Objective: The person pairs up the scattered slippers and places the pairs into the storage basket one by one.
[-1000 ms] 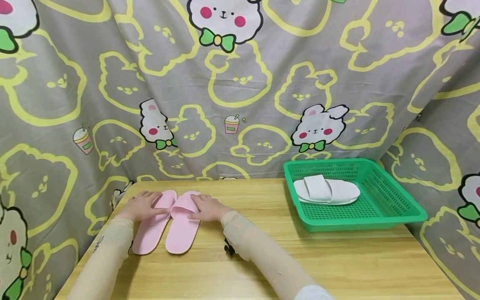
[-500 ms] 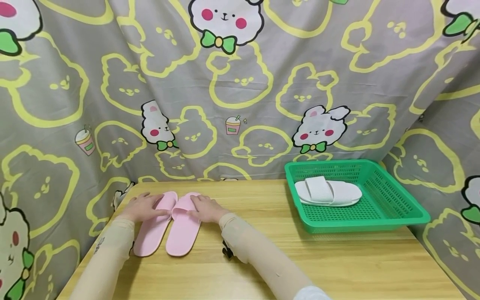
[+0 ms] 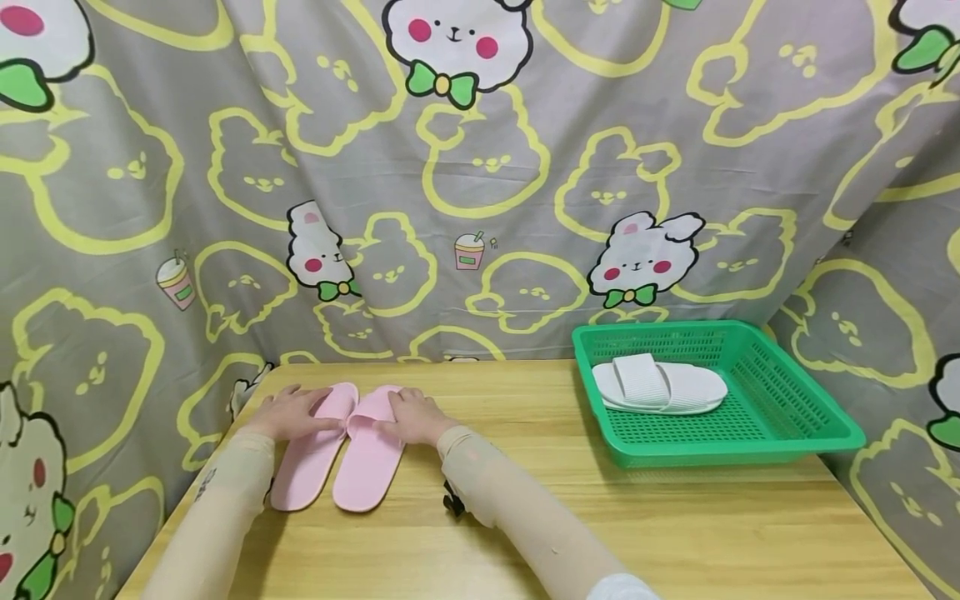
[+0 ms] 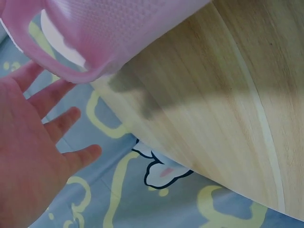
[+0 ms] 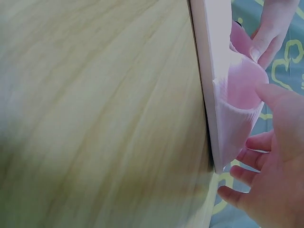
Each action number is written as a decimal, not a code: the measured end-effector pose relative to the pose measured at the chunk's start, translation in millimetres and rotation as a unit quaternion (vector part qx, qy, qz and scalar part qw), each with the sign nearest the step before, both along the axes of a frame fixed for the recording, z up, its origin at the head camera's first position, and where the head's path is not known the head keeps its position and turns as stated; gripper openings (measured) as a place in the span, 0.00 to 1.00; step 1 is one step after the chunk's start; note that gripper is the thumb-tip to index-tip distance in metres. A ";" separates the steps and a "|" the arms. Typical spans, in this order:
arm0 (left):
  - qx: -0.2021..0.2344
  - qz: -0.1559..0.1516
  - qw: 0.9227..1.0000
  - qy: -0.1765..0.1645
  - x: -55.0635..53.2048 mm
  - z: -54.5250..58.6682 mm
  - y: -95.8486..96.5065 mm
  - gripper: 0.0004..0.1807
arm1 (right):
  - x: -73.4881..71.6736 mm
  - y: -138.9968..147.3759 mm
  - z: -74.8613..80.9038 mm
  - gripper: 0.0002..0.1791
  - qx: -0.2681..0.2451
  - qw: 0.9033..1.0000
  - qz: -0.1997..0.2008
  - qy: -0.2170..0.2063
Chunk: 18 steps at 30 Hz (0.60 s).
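Observation:
Two pink slippers lie side by side on the wooden table, toes toward the curtain. My left hand (image 3: 281, 414) is at the strap of the left pink slipper (image 3: 303, 471), its thumb and fingers pinching it. On the right pink slipper (image 3: 367, 471), my right hand (image 3: 418, 417) pinches the strap between thumb and fingers. In the left wrist view, fingertips touch the strap of a pink slipper (image 4: 123, 28), with the outer fingers spread. In the right wrist view, the thumb rests on the right slipper's strap (image 5: 240, 126) and the lower fingers stand apart from it.
A green perforated basket (image 3: 720, 446) stands at the back right of the wooden table (image 3: 525, 492). White slippers (image 3: 693, 387) lie inside it. A grey patterned curtain (image 3: 510, 192) hangs behind and along both sides.
Both hands stay at the slipper straps, and the slippers keep their place on the table. Only the head view shifts very slightly.

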<state>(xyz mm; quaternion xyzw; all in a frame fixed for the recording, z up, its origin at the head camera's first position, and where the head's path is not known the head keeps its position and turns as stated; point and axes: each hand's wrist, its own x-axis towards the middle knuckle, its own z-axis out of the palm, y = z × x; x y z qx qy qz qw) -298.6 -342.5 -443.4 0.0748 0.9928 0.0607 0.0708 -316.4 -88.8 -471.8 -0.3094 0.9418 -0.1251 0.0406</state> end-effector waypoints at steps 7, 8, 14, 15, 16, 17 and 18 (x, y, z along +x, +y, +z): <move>-0.002 -0.003 1.000 -0.003 1.1 2.0 3.2 0.56 | 0.2 -1.0 0.4 0.42 -0.005 1.000 -0.011 -0.007; -0.002 -0.005 1.000 -0.002 1.3 1.8 3.4 0.56 | 0.3 -0.9 0.4 0.42 -0.004 1.000 -0.011 -0.005; 0.001 -0.011 1.000 0.005 1.5 0.4 2.6 0.55 | 0.1 -1.6 0.6 0.41 -0.010 1.000 -0.014 0.003; 0.002 -0.012 1.000 0.007 1.6 0.6 2.4 0.54 | 0.2 -1.7 0.9 0.40 -0.014 1.000 -0.015 0.001; 0.004 -0.011 1.000 0.008 1.6 0.9 2.2 0.54 | 0.2 -1.7 1.2 0.40 -0.017 1.000 -0.016 0.001; 0.006 -0.011 1.000 0.008 1.5 1.2 2.1 0.53 | -0.1 -1.9 1.3 0.39 -0.021 1.000 -0.018 0.001; 0.008 -0.010 1.000 0.009 1.6 1.6 2.0 0.53 | -0.2 -1.9 1.5 0.39 -0.025 0.999 -0.019 0.001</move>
